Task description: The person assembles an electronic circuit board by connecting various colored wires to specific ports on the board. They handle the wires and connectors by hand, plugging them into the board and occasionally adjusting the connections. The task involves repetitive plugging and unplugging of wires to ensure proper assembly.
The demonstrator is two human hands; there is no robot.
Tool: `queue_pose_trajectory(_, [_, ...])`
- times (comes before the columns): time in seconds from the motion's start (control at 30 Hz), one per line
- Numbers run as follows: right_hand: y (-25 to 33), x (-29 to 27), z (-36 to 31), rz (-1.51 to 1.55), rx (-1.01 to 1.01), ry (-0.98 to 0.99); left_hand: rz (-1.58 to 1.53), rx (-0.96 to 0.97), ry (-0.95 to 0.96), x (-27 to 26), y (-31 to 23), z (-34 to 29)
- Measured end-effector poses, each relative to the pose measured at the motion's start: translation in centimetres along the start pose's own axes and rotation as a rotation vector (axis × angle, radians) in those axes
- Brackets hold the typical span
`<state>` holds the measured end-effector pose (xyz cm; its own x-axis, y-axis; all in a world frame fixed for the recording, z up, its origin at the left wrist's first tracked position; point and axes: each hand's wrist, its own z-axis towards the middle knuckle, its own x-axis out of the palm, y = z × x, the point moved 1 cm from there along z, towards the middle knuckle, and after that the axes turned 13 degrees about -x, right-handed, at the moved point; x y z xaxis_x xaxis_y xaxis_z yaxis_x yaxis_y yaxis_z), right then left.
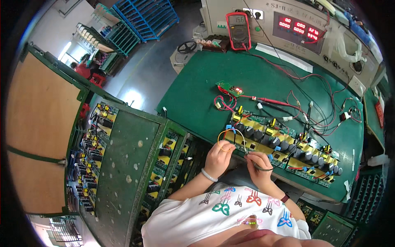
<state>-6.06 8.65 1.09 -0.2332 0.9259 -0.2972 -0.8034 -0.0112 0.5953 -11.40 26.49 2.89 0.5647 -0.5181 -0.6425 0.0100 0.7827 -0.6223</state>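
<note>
My left hand (218, 159) is closed in a pinch on a thin yellow wire (220, 142), which loops up from the near-left edge of a long circuit board (252, 145). My right hand (259, 168) is closed near the board's front edge. Across its fingers lies a slim dark tool (263, 168), its exact kind unclear. A pale wire (243, 140) runs from the blue connector (231, 128) down to the right fingertips; whether they grip it cannot be made out. Black capacitors and yellow parts line the board.
A second board (314, 158) lies at the right. Behind are a small lit board (230, 89), red probe (269, 100), tangled leads and a red multimeter (238, 31) against a test console (284, 24). On the left stands a green rack (123, 156) holding several boards.
</note>
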Motion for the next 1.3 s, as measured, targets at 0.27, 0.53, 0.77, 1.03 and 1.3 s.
queue_pose_trajectory(0.27, [-0.1,-0.2,-0.2,-0.024,-0.008,0.004,-0.001,-0.020,-0.027,0.1,-0.5,-0.1])
queue_pose_trajectory(0.53, [0.1,-0.2,0.1,-0.022,-0.017,0.004,-0.010,-0.021,-0.014,0.1,-0.4,0.0])
queue_pose_trajectory(0.77, [0.1,-0.6,-0.4,0.009,-0.027,-0.047,0.007,-0.004,-0.018,0.3,-0.2,0.3])
queue_pose_trajectory(1.03, [0.1,-2.4,-0.4,-0.067,-0.097,-0.095,-0.024,0.002,0.000,0.0,-0.2,0.3])
queue_pose_trajectory(1.3, [-0.6,-1.8,-1.0,-0.063,-0.062,-0.074,0.008,0.026,0.000,0.2,-0.2,0.5])
